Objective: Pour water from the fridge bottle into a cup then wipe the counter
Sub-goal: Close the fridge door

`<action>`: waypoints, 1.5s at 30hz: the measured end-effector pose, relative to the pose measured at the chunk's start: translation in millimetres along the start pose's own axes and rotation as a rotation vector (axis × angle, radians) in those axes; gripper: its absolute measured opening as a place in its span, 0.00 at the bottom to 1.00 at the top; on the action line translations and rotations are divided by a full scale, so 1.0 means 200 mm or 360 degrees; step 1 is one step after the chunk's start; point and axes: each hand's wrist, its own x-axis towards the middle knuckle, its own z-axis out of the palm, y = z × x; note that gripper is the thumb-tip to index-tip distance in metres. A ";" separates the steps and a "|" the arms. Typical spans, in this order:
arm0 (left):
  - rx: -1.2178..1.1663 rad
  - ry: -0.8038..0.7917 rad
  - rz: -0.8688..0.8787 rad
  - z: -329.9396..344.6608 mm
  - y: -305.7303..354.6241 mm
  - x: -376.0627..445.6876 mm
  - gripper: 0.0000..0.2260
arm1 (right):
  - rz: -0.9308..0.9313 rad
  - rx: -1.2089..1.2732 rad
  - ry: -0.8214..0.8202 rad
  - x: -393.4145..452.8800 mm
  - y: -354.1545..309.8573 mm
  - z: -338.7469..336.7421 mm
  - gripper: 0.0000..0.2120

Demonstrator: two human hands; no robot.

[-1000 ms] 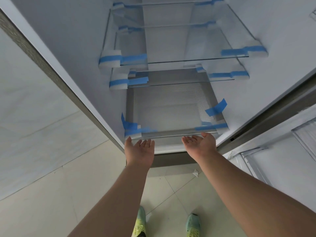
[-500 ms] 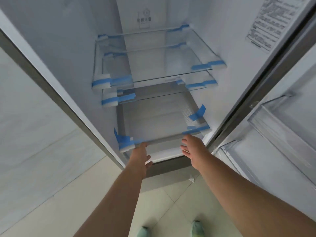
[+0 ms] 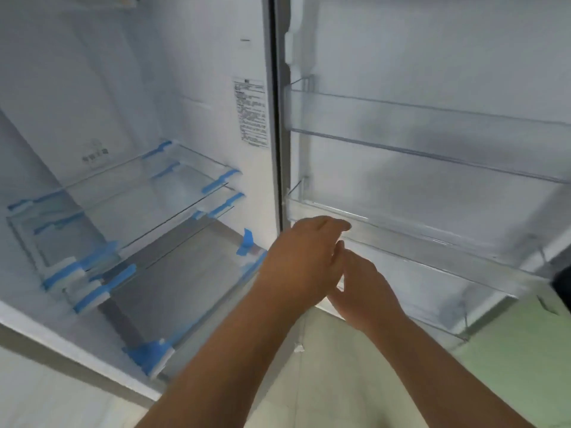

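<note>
- Two bare forearms reach up from the bottom edge of the view toward the open white refrigerator [image 3: 197, 72], over pale floor tiles [image 3: 324, 381].
- The left hand [image 3: 301, 257] crosses in front of the right hand [image 3: 366, 291] near the hinge line, beside the lower front corner of the cabinet; both hold nothing, fingers loosely extended, the left fingertips [image 3: 341, 225] pointing at the inner end of the clear plastic lower door bin [image 3: 432, 251]. Whether they touch its rim cannot be told through the blur.
- To the left, glass shelves edged with blue tape and white foam blocks [image 3: 129, 193] sit bare in the cabinet.
- Farther up the door, a second clear plastic upper door bin [image 3: 432, 134] also appears to hold nothing; a printed white label [image 3: 251, 112] sits on the cabinet's right inner wall.
- The water bottle is nowhere in view, on the shelves or in either bin; no cup or counter shows.
- Judged step: the very first, hunting for the bottle in the fridge; pouring and wiping remain.
- The next move likely calls for checking the unseen parts of the door and cabinet, then closing one hand round the bottle's body.
</note>
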 end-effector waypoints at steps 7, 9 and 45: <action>0.0316 -0.0326 0.0384 0.37 0.43 0.27 0.27 | 0.0292 -0.0083 0.0301 -0.35 0.39 -0.40 0.27; 0.0363 -0.0359 0.0355 0.48 0.48 0.27 0.25 | 0.0329 -0.0063 0.0389 -0.43 0.49 -0.50 0.26; -0.0147 0.0781 -0.0673 0.34 0.93 -0.66 0.20 | -0.0552 0.0552 0.0565 -0.73 0.53 -1.16 0.36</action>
